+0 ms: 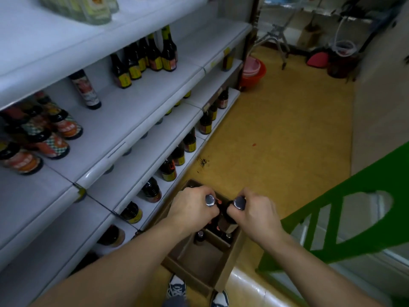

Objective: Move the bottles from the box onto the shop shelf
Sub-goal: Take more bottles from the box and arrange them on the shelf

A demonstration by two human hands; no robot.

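Shop aisle, yellow floor (pixel 276 129), white shelf (pixel 132 120) unit on the left, part-stocked with dark shelf bottles (pixel 168 171). Two bottles in play: left bottle (pixel 209 200) and right bottle (pixel 240 203). Both are over the far end of the cardboard box (pixel 232 260), caps up, side by side and close together. Box sits low at the foot of the shelf, and two spare bottles (pixel 200 235) stand in its middle cells. Judging by look, the bottles are dark, likely glass and full, so heavy for their size, rigid, smooth-walled and breakable. A neck grip under the cap should be fine for a straight pull out of the divider cells, since the shoulder flare stops slip. For the set-down I'd want the base landing flat and the two kept from knocking together. Left hand (pixel 192 210) is wrapped round the left bottle's neck, silver cap poking out above the fist. Right hand (pixel 254 212) does the same on the right bottle. Both forearms reach forward and down, backs of hands up, thumbs inward toward each other. Whether the bases are clear of the cells is hidden by the hands. Green plastic stool (pixel 332 229) on the right, shoes (pixel 177 289) below the box.
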